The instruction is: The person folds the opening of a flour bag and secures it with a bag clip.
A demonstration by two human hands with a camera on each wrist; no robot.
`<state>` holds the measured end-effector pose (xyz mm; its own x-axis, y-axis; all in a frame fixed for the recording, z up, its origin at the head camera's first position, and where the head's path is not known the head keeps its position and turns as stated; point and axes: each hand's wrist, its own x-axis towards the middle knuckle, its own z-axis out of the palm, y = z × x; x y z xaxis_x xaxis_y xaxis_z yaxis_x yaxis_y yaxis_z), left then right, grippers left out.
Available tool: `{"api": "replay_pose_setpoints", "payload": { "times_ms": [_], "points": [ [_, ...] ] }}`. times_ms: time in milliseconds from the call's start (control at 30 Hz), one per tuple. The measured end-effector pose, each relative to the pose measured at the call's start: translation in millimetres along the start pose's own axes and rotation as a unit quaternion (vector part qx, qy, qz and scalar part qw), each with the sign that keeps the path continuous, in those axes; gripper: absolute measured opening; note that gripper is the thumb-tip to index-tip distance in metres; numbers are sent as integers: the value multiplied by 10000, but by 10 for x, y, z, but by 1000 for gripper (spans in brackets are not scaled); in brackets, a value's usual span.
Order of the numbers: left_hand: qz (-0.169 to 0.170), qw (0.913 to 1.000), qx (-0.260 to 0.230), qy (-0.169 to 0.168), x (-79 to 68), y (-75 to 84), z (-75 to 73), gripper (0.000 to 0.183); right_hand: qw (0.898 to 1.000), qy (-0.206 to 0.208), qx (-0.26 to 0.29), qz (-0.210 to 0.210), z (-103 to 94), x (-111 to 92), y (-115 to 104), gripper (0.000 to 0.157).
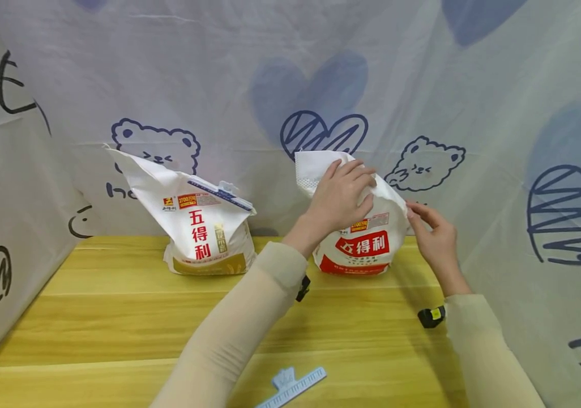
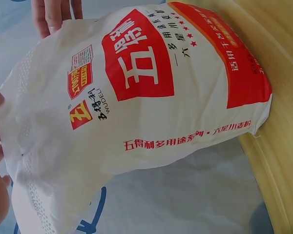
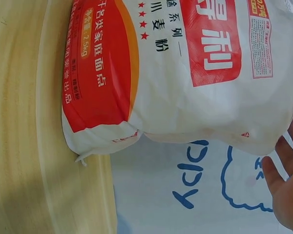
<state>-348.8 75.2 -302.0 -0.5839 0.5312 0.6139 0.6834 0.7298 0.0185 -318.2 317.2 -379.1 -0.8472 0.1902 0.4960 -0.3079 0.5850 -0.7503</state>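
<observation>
A white flour bag (image 1: 367,249) with a red label stands upright on the table, its top bent over to one side. My left hand (image 1: 341,195) rests on the upper part of this bag, fingers spread across the white plastic. At the bag's upper right edge, the thumb and fingertips of my right hand (image 1: 433,232) pinch the plastic. In the left wrist view the bag's front (image 2: 136,73) fills most of the picture. The right wrist view shows its lower side (image 3: 102,83) and my right hand (image 3: 288,180) at the corner.
To the left stands another flour bag (image 1: 209,238), its folded top held by a blue-white sealing clip (image 1: 221,195). A light blue sealing clip (image 1: 293,388) lies at the table's (image 1: 117,328) front. A patterned curtain (image 1: 234,68) hangs close behind the bags and at both sides.
</observation>
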Motion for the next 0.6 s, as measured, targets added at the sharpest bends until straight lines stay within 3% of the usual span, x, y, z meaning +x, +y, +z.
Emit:
{"api": "replay_pose_setpoints", "payload": {
  "times_ms": [133,333,467,600],
  "points": [
    [-282,9992,-45,-288,26,43,-12,31,9999,-69,-73,66,19,0,17,40],
    [-355,9994,-11,-40,44,83,-4,28,9999,-127,-87,74,44,4,23,38],
    [-371,9993,79,-48,51,103,-2,37,9998,-168,-82,33,38,5,8,36],
    [-394,9992,64,-49,50,115,9,28,9998,-186,-122,-23,36,-1,16,36]
  ]
}}
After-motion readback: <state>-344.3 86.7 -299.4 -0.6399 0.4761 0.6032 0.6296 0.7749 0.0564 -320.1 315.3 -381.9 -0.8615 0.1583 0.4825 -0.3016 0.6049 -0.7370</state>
